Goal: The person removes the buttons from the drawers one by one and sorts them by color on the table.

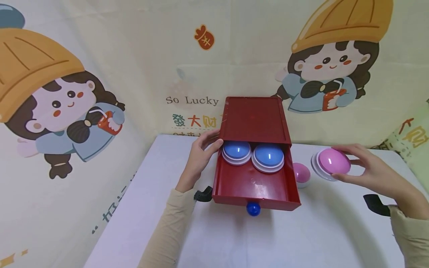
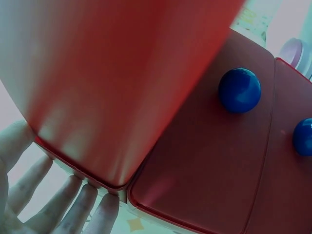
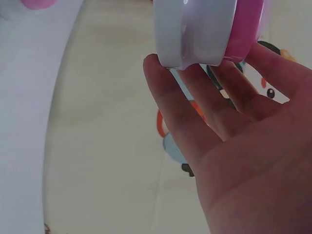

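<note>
A red drawer cabinet [image 1: 256,119] stands on the table, its top drawer [image 1: 258,184] pulled out and two blue push buttons [image 1: 237,150] side by side at its back. My left hand [image 1: 197,158] rests against the cabinet's left side, fingers fairly straight; in the left wrist view the fingertips [image 2: 108,207] touch its edge. To the right, my right hand [image 1: 375,171] holds a pink push button [image 1: 334,161] with a white base, raised over the table and tilted, thumb below and fingers above. A second pink push button [image 1: 301,173] sits beside the drawer, partly hidden by it.
The open drawer has a blue knob [image 1: 253,209] on its front. In the left wrist view, lower closed drawers carry blue knobs [image 2: 240,90] too. The white table [image 1: 140,223] meets a cartoon-printed cloth [image 1: 151,56] behind and at the sides.
</note>
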The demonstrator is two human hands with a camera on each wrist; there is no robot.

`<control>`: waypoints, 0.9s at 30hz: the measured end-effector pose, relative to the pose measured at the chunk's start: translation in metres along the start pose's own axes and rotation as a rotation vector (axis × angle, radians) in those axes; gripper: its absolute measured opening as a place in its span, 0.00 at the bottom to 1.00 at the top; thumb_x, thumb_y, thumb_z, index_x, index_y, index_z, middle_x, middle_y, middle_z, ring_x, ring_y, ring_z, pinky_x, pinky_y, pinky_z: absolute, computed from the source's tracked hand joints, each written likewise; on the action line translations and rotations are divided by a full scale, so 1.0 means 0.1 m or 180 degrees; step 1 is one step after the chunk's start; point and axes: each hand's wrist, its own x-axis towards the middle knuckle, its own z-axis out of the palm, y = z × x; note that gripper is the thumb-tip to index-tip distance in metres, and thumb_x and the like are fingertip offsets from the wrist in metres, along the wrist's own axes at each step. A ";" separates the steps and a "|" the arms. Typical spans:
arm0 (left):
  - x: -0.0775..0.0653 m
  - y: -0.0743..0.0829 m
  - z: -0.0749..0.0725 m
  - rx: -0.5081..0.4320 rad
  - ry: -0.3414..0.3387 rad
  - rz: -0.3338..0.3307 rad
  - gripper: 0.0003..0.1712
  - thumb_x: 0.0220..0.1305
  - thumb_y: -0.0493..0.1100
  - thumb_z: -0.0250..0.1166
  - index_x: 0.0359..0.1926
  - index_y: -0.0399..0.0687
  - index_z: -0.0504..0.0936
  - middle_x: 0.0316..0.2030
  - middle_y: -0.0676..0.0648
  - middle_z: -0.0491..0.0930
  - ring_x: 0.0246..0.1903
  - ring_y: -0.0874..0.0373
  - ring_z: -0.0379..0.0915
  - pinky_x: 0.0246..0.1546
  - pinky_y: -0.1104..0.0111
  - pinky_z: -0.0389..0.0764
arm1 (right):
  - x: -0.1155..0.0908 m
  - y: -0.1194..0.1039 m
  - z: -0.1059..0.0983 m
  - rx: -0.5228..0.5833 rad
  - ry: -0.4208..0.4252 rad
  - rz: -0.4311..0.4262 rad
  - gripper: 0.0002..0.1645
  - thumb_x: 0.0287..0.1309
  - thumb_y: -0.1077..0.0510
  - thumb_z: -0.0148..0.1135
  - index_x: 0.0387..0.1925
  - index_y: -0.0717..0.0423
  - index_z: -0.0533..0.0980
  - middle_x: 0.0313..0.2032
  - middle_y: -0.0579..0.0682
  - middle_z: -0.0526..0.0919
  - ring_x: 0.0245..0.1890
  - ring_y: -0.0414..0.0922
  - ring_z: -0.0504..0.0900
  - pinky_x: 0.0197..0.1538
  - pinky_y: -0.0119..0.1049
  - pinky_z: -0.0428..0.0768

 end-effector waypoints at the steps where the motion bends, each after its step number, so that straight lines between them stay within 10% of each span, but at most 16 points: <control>1: 0.00 0.00 0.00 -0.0003 -0.0002 0.0002 0.26 0.70 0.43 0.63 0.67 0.45 0.72 0.64 0.45 0.74 0.64 0.52 0.69 0.62 0.57 0.76 | -0.01 0.03 0.01 0.0002 0.0002 -0.0008 0.47 0.38 0.64 0.83 0.63 0.56 0.71 0.54 0.37 0.71 0.51 0.27 0.68 0.47 0.06 0.67; 19: 0.00 0.00 -0.01 -0.0016 -0.0018 0.0001 0.26 0.70 0.42 0.62 0.67 0.45 0.72 0.63 0.44 0.74 0.64 0.52 0.69 0.62 0.58 0.76 | -0.12 0.54 0.13 0.0122 -0.0096 0.0180 0.43 0.45 0.64 0.78 0.63 0.66 0.68 0.53 0.28 0.66 0.51 0.21 0.65 0.44 0.07 0.68; 27: 0.00 0.01 0.00 -0.0025 -0.0034 0.0006 0.26 0.70 0.41 0.62 0.67 0.44 0.72 0.63 0.44 0.74 0.64 0.51 0.69 0.61 0.58 0.77 | -0.16 0.68 0.21 0.0031 -0.0218 0.0470 0.43 0.50 0.59 0.76 0.64 0.66 0.66 0.56 0.46 0.67 0.50 0.20 0.61 0.41 0.09 0.69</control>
